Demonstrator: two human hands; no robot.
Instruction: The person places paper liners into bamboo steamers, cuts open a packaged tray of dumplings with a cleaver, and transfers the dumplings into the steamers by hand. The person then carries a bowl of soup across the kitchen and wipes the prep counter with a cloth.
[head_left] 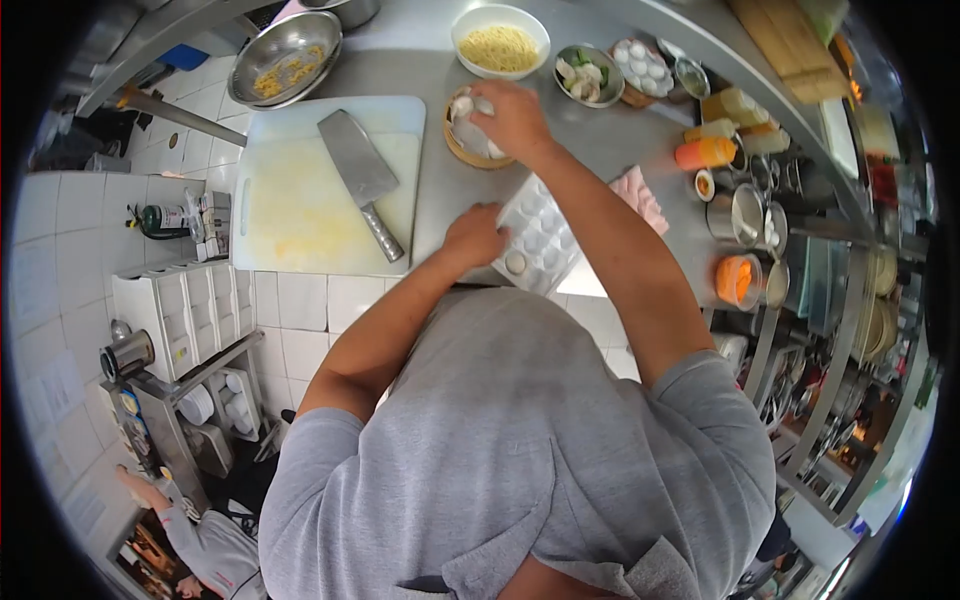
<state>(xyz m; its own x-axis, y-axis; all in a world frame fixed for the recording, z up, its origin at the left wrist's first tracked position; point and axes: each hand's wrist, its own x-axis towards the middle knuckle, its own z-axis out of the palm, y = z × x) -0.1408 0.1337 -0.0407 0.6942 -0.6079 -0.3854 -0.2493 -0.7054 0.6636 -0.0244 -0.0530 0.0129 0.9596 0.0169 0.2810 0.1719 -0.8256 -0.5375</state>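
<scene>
At the bamboo steamer (449, 125), my right hand (515, 120) is closed with its fingertips on a white dumpling (462, 106). More white pieces lie in the steamer, partly hidden by that hand. My left hand (474, 240) grips the left edge of a white plastic tray (545, 235) with round hollows. One round whitish dumpling (516, 263) sits in a hollow near the tray's front; my right forearm crosses above the tray's right side. A cleaver (358, 160) lies on the white cutting board (290, 190), left of both hands.
Behind the steamer stand a white bowl of noodles (500, 48), a metal bowl of greens and pale pieces (586, 76) and a tray of white balls (642, 68). A metal colander (285, 58) is back left. Squeeze bottles (706, 153) and an orange-filled tub (738, 280) line the right. A co-worker (215, 550) is lower left.
</scene>
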